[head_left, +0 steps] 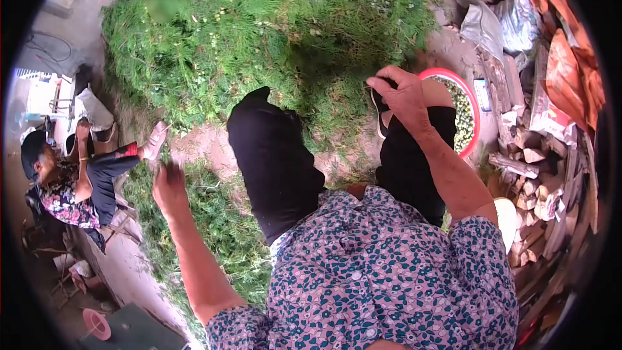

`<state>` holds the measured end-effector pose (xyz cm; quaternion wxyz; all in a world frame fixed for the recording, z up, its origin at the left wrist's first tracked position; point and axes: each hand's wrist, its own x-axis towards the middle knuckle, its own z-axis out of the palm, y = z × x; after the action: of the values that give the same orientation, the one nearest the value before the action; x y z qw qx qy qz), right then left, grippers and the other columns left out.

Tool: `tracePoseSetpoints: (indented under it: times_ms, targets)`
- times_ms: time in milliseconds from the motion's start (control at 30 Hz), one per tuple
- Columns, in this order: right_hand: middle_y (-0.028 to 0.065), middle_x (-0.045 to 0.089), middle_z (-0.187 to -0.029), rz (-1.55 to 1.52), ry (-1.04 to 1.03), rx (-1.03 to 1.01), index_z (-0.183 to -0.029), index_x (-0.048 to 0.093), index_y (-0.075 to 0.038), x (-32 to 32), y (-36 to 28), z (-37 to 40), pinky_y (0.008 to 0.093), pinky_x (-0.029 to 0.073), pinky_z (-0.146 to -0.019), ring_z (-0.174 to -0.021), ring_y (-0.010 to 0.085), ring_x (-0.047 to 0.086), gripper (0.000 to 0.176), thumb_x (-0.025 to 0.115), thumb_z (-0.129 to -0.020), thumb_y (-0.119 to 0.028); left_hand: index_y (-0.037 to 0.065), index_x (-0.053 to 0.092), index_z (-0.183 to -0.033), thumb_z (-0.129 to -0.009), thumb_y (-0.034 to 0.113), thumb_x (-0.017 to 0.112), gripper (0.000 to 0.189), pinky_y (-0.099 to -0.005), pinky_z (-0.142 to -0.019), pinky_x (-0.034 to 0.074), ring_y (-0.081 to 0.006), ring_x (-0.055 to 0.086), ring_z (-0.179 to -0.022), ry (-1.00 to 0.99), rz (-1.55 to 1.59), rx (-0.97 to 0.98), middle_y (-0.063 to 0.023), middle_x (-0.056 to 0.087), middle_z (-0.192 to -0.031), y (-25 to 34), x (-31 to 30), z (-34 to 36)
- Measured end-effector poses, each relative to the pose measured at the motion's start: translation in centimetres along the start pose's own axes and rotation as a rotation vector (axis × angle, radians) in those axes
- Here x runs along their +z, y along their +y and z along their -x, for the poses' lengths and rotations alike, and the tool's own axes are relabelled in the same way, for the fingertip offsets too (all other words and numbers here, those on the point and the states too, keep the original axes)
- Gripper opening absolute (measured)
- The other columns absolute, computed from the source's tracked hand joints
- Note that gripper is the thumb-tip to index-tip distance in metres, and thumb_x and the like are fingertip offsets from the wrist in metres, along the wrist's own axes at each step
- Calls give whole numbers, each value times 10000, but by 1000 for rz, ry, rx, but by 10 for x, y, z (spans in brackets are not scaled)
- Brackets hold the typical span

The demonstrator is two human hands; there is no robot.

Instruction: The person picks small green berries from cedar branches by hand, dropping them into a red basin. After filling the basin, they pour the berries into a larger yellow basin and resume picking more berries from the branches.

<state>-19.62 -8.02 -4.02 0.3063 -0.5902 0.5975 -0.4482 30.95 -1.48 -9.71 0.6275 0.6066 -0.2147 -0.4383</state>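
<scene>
Greens (350,68) seem pinched in right hand (405,96) beside red bowl (476,107).

No text, label or number can be read — some print is seen on the packets (551,116) at the right, but it is blurred.

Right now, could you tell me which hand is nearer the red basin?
Right. The right hand sits just beside the red basin; the left hand is far off, over cut greens.
</scene>
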Motion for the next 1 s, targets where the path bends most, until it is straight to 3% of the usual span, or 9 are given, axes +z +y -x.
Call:
tracePoseSetpoints:
  times_ms: [100,267,400,567,667,700,767,867,1000]
  targets:
    - [85,539,-619,128,101,-332,-791,593,0,-4,20,-2,278,431,-558,-569,187,542,100,628,-730,-70,19,524,-998,-843,83,526,168,-295,-727,445,-182,546,-815,-220,318,-75,-83,565,-891,52,118,-11]
    - [69,559,-666,149,-78,29,-792,611,4,-13,0,-3,262,424,-584,-631,151,544,121,634,-733,-99,11,537,-975,-816,41,543,162,-307,-633,504,-185,573,-691,-349,400,8,-93,598,-830,58,244,-16]
    - [75,569,-705,314,-35,-66,-796,609,10,-6,-11,-9,249,416,-535,-601,127,543,123,642,-729,-87,5,539,-955,-826,44,512,137,-274,-554,513,-177,583,-632,-253,413,-248,-93,609,-798,15,304,-24]
    - [127,603,-726,-5,-186,61,-794,624,-9,20,-10,-50,281,438,-537,-638,205,583,145,644,-709,-124,74,522,-915,-844,68,477,84,-305,-539,485,-187,586,-636,-170,457,-482,-68,608,-758,-37,345,-72]
    - [134,595,-708,134,-428,407,-817,616,23,33,-23,-84,281,448,-529,-553,150,585,146,594,-744,-102,93,508,-920,-845,66,471,88,-309,-559,473,-186,582,-659,-150,532,-494,-62,608,-779,-52,352,-98]
    - [134,595,-708,142,-434,396,-817,616,23,44,-13,-95,281,448,-529,-553,150,585,146,594,-744,-102,93,508,-920,-845,66,471,88,-309,-559,473,-186,582,-659,-147,545,-488,-62,608,-779,-49,352,-101]
    - [126,592,-686,167,-231,-92,-829,610,28,64,6,-115,273,446,-513,-508,133,572,139,560,-755,-78,95,509,-926,-843,66,473,95,-301,-575,468,-179,575,-665,-88,521,-525,-59,609,-799,-43,351,-99]
    - [125,605,-705,-88,-231,162,-841,609,20,105,-14,-146,274,452,-513,-521,160,579,134,527,-758,-47,74,498,-960,-843,73,481,118,-285,-579,466,-163,567,-658,-93,628,-465,-59,608,-815,-16,353,-92]
    - [116,615,-724,-132,-209,50,-865,607,18,173,-23,-195,281,471,-525,-540,152,584,143,496,-777,-1,69,487,-990,-850,76,477,141,-261,-578,447,-136,541,-656,5,760,-391,-40,591,-812,2,341,-98]
